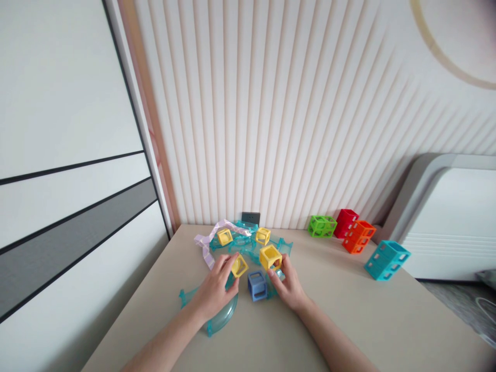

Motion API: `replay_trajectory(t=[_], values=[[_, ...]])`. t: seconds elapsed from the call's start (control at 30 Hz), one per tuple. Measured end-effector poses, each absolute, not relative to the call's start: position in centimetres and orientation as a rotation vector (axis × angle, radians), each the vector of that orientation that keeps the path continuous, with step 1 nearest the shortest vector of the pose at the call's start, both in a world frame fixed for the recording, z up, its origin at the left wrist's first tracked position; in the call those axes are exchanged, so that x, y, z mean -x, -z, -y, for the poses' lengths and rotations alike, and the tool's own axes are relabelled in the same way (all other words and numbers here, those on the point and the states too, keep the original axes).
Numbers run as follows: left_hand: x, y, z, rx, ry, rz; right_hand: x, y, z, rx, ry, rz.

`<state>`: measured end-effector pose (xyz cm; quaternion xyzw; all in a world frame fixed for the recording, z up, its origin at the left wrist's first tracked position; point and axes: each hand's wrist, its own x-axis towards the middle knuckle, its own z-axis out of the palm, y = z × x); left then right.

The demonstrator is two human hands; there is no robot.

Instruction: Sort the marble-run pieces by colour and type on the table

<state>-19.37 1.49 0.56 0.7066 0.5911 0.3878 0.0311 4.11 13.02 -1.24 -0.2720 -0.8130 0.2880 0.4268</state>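
Note:
My left hand [217,287] is closed on a yellow cube block [239,265], an open-frame piece gripped between fingers and thumb. A second yellow cube frame [270,257] is pinched in my right hand [287,285], level with the first and a little apart from it. Between and just below the two hands sits a blue cube frame [257,285] on the table. Two more yellow cubes lie farther back, one at left [224,237] and one at right [263,236]. Clear teal track pieces [225,313] lie around and partly under my left hand.
A pale purple track piece [205,249] curves at the back left, beside more teal pieces [285,247]. To the right stand green [322,226], red [345,223], orange [358,237] and turquoise [386,260] blocks. A ribbed wall with a black socket [251,217] borders the table [310,305].

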Motion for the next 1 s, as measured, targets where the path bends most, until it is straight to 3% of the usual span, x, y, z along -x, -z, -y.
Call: replay_trajectory(t=[1.0], values=[[19.8, 0.2, -1.6, -2.089, -1.331, -1.769, -3.4, 0.6, -12.3, 0.684, -0.739, 2.121]])
